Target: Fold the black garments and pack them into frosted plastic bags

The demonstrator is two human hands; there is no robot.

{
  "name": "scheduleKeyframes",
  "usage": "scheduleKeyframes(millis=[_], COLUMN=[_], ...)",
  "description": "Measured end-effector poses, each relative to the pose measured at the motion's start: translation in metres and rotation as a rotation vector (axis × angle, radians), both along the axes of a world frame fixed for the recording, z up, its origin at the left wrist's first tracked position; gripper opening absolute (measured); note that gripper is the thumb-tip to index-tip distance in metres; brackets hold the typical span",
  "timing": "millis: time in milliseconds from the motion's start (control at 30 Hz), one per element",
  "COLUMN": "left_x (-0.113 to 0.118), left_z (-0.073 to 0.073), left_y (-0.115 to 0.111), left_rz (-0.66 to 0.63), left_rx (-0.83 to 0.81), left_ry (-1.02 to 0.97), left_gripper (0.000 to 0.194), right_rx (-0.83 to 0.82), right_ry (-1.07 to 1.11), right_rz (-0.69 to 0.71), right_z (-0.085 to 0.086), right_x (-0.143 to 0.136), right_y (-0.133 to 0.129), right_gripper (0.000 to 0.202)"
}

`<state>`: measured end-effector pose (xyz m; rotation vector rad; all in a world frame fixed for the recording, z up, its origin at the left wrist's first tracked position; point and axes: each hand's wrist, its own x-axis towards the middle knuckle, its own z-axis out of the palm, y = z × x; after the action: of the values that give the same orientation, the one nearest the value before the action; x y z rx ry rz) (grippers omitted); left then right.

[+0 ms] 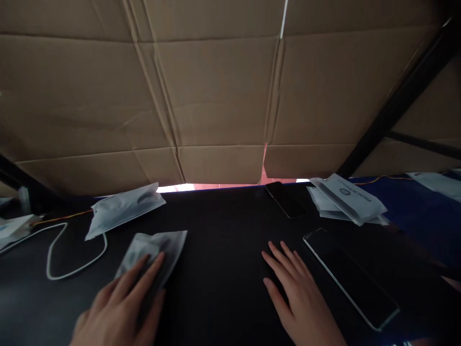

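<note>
My left hand rests over a small translucent pouch on the black table, its fingers stretched across the top and partly covering it. What lies inside that pouch is blurred. My right hand is palm down on the table, fingers extended and a little apart, with nothing in it. Just right of it lies a large dark smartphone with a pale edge. Farther back is another, smaller dark phone. A second translucent pouch with something in it lies beyond my left hand.
A stack of white printed pouches sits at the back right. On the left, a white cable loops over the table near a white box. Behind stands a cardboard panel, with a dark metal bar slanting at right.
</note>
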<state>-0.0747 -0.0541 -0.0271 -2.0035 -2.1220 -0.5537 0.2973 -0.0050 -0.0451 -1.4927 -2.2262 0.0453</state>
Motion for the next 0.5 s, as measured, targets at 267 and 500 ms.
scheduleKeyframes(millis=[267, 500], left_x=[0.065, 0.065], left_z=[0.046, 0.02], left_y=[0.002, -0.006], left_rz=[-0.513, -0.684], left_rx=[0.238, 0.086], left_ry=[0.24, 0.297], left_gripper=[0.077, 0.075], right_rx=[0.061, 0.08], right_ry=[0.023, -0.041], right_rz=[0.041, 0.258], right_z=[-0.003, 0.014], right_x=[0.004, 0.004], right_y=[0.0, -0.01], right_gripper=[0.045, 0.046])
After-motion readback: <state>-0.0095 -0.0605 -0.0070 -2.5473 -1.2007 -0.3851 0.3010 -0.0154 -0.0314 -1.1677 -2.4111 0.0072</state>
